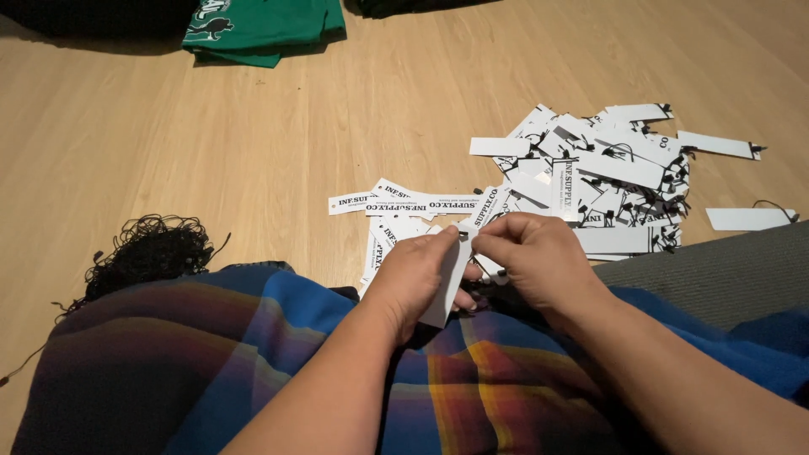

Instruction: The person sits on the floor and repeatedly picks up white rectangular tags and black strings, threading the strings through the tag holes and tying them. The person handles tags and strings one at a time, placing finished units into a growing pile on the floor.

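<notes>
White card tag (444,286) sits between both hands, over the lap, its long side running down and away from the fingertips. Left hand (419,274) pinches the tag's upper end, thumb and forefinger pressed together on it; the fingers cover much of the card. Right hand (531,253) meets the left at the tag's top edge, fingertips bunched tight on something small there; whether that is a cord or the tag's hole cannot be made out. A speck of black shows at the pinch point. The lower corner of the tag rests against a plaid blanket (253,362) in blue, purple, red and yellow, which covers the lap and is cut off by the bottom edge. Just beyond the hands, loose tags (404,202) lie flat; further right a larger pile of tags (607,177), with black loops already on, lies overlapped, so a count is not possible. One single tag (750,219) lies apart at far right. A tangle of black cord (147,248) lies to the left. Surface: light wood floor (253,135). Folded green cloth (261,25) at top, partly out of view.
</notes>
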